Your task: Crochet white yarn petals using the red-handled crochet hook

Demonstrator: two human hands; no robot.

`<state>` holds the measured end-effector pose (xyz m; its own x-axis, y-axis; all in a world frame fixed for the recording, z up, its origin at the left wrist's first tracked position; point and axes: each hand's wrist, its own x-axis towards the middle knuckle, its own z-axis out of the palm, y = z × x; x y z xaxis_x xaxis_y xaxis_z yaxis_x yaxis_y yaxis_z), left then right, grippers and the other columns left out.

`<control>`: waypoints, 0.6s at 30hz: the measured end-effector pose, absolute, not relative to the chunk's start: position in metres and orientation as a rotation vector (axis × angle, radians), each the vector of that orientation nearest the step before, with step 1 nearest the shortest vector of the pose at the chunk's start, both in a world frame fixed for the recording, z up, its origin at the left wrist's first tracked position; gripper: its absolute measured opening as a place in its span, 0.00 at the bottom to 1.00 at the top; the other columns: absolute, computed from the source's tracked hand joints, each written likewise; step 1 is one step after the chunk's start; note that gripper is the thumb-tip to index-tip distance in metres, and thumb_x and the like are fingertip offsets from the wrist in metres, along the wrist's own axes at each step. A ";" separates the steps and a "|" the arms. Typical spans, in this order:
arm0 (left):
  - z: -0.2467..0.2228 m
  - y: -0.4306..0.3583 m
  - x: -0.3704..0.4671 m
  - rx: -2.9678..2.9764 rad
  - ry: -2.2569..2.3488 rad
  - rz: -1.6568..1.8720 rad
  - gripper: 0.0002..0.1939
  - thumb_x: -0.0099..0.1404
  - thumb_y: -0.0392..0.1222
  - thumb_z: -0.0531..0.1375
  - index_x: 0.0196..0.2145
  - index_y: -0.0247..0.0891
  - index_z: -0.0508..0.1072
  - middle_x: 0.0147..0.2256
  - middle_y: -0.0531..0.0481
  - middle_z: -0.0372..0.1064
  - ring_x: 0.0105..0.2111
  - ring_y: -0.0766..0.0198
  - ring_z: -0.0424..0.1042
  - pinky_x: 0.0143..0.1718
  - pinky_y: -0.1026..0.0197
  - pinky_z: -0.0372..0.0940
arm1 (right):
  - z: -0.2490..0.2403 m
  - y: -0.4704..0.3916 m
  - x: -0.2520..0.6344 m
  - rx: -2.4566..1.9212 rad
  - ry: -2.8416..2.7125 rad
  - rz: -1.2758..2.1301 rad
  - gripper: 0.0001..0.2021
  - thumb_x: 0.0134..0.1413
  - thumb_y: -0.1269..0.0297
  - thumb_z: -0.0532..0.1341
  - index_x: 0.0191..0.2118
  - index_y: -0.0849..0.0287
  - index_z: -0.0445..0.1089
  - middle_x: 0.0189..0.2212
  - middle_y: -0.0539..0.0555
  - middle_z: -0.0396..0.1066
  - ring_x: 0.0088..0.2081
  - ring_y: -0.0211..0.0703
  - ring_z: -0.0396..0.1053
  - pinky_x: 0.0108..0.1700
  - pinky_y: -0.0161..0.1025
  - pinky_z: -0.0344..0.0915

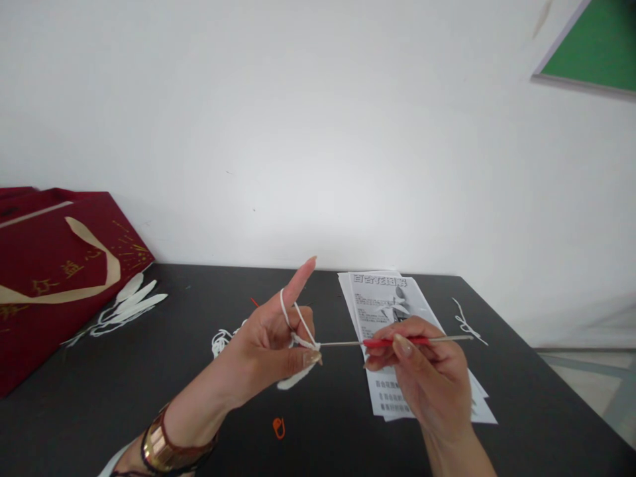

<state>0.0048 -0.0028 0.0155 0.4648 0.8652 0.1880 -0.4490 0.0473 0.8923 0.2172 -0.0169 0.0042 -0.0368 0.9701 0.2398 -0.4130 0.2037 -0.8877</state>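
Note:
My left hand pinches a small white crochet piece between thumb and fingers, and its index finger points up. White yarn loops round that finger and runs down to the piece. In my right hand is a crochet hook with a red grip and a metal shaft, held level like a pen. The hook's tip meets the white stitches at my left thumb; the exact loop it sits in is too small to make out. Behind my left wrist lies more loose white yarn, partly hidden.
Printed pattern sheets lie under my right hand on the black table. An orange stitch marker rests near the front. To the left stand a dark red gift bag and several white crocheted petals. A yarn scrap lies right.

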 end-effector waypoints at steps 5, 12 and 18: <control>0.014 -0.002 0.003 1.108 0.458 1.034 0.46 0.59 0.29 0.63 0.65 0.65 0.47 0.26 0.57 0.61 0.21 0.73 0.56 0.20 0.70 0.51 | 0.008 -0.018 0.217 -0.700 -1.031 1.309 0.04 0.50 0.65 0.69 0.32 0.59 0.76 0.28 0.54 0.80 0.26 0.44 0.78 0.29 0.38 0.78; 0.014 -0.002 0.002 1.029 0.458 0.971 0.48 0.57 0.27 0.64 0.64 0.66 0.48 0.25 0.57 0.61 0.22 0.72 0.57 0.21 0.68 0.50 | 0.010 -0.018 0.222 -0.670 -1.091 1.327 0.04 0.50 0.66 0.69 0.32 0.58 0.75 0.32 0.54 0.78 0.27 0.41 0.78 0.31 0.36 0.77; 0.013 -0.001 0.001 0.979 0.423 0.940 0.48 0.56 0.25 0.64 0.64 0.64 0.50 0.25 0.57 0.62 0.21 0.73 0.58 0.19 0.69 0.47 | 0.011 -0.019 0.223 -0.664 -1.118 1.329 0.04 0.50 0.66 0.69 0.32 0.58 0.75 0.31 0.54 0.78 0.27 0.42 0.78 0.31 0.36 0.77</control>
<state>0.0006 -0.0015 0.0131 0.5522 0.8285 0.0935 -0.4793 0.2237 0.8487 0.2226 -0.0188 0.0114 -0.1205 0.9611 0.2485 -0.4091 0.1800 -0.8945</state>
